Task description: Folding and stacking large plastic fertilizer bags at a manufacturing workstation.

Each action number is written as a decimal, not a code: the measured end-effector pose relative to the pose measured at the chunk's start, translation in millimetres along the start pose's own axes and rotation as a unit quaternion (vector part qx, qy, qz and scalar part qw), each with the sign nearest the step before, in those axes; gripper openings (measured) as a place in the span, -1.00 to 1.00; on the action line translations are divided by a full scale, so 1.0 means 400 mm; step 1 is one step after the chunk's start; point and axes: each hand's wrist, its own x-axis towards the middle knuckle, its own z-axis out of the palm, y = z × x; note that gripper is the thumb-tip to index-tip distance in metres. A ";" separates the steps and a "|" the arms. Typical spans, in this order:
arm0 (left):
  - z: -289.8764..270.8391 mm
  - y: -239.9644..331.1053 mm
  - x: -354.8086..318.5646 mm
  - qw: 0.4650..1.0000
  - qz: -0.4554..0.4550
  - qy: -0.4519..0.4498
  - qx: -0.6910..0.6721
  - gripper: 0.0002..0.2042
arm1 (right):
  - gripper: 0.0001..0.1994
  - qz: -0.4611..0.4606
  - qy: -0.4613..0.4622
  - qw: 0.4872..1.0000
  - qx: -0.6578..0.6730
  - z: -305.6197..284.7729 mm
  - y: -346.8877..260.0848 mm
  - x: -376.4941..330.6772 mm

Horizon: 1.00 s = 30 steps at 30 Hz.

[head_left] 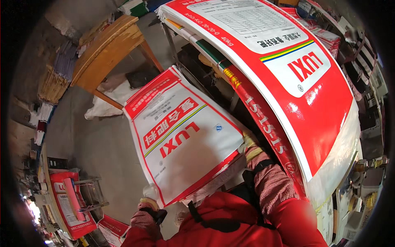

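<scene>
A thin stack of flat red-and-white woven sacks [197, 144] is held in front of my body, tilted, its far end pointing away to the upper left. My left hand [151, 193], in a pale glove, grips the near left corner. At the near right corner my right hand [252, 147], also gloved, is closed on the edge, its fingers partly hidden. Loose layers show under the near edge. Close to my right arm lies a large pile of similar flat sacks [288, 111] on a table.
A wooden table [107, 47] stands at the far left, with a white crumpled sack [109, 101] on the floor beside it. Bundles of sacks [53, 84] line the left wall. At lower left, more red-and-white sacks [68, 201] lie by a metal frame [92, 191]. Machinery [366, 185] stands at right.
</scene>
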 end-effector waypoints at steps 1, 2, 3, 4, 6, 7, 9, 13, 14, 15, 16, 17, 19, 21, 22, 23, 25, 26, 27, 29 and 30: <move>-0.034 0.022 0.041 1.000 0.003 0.004 0.023 -0.85 | -0.77 -0.005 -0.022 0.999 0.027 -0.005 0.002 -0.002; -0.056 0.036 0.067 0.999 0.007 0.010 0.046 -0.86 | -0.78 -0.010 -0.042 0.998 0.056 -0.001 0.009 -0.011; -0.038 0.032 0.057 0.998 0.007 0.008 0.054 -0.86 | -0.79 -0.022 -0.067 0.994 0.083 0.000 -0.005 -0.018; -0.020 0.032 0.049 0.992 -0.011 -0.011 0.127 -0.86 | -0.80 -0.033 -0.090 0.989 0.111 -0.005 -0.022 -0.021; -0.078 0.075 0.112 0.975 0.087 -0.082 0.187 -0.79 | -0.82 -0.029 -0.097 0.978 0.180 -0.070 -0.018 -0.021; -0.022 0.035 0.085 0.948 0.027 -0.236 0.212 -0.75 | -0.83 -0.046 -0.120 0.969 0.209 -0.001 -0.098 -0.051; -0.099 -0.004 0.130 0.910 0.099 -0.366 0.167 -0.76 | -0.85 -0.033 -0.113 0.950 0.288 0.027 0.070 -0.183; -0.517 0.165 0.278 0.920 -0.216 0.108 -0.307 -0.63 | -0.86 -0.033 -0.034 0.876 0.479 -0.007 -0.002 -0.244; -0.673 0.220 0.264 0.890 -0.113 0.170 -0.408 -0.65 | -0.86 -0.046 -0.028 0.855 0.516 0.009 0.034 -0.301; -0.807 0.296 0.253 0.833 -0.015 0.227 -0.504 -0.66 | -0.86 -0.067 -0.026 0.836 0.544 0.003 0.046 -0.335; -0.871 0.351 0.268 0.836 0.099 0.342 -0.417 -0.59 | -0.86 -0.071 -0.010 0.828 0.556 0.011 0.066 -0.366; -1.011 0.458 0.238 0.801 0.141 0.296 -0.501 -0.74 | -0.88 -0.105 -0.027 0.854 0.509 0.027 0.093 -0.396; -1.195 0.665 0.169 0.704 0.374 0.395 -0.457 -0.81 | -0.85 -0.163 -0.055 0.898 0.406 0.050 0.167 -0.451; -1.322 0.807 0.104 0.696 0.476 0.351 -0.406 -0.79 | -0.86 -0.219 -0.002 0.921 0.322 -0.046 0.135 -0.669; -1.364 0.856 0.090 0.687 0.518 0.380 -0.339 -0.75 | -0.87 -0.276 0.033 0.936 0.217 -0.092 0.112 -0.763; -1.382 0.922 0.092 0.690 0.544 0.375 -0.296 -0.65 | -0.87 -0.282 0.036 0.934 0.218 -0.110 0.125 -0.792; -1.402 1.041 0.079 0.794 0.498 0.325 -0.128 -0.59 | -0.83 -0.447 0.072 0.873 0.180 -0.144 0.159 -0.837; -1.387 1.069 0.117 0.801 0.488 0.325 -0.123 -0.65 | -0.84 -0.437 0.057 0.829 0.345 -0.159 0.170 -0.850; -1.383 1.091 0.146 0.799 0.490 0.329 -0.118 -0.65 | -0.86 -0.410 0.045 0.760 0.501 -0.180 0.193 -0.861; -1.382 1.109 0.206 0.781 0.520 0.316 -0.140 -0.68 | -0.87 -0.202 0.278 0.792 0.505 -0.265 0.215 -0.906; -1.380 1.116 0.219 0.778 0.525 0.318 -0.133 -0.68 | -0.85 -0.216 0.375 0.732 0.527 -0.302 0.270 -0.853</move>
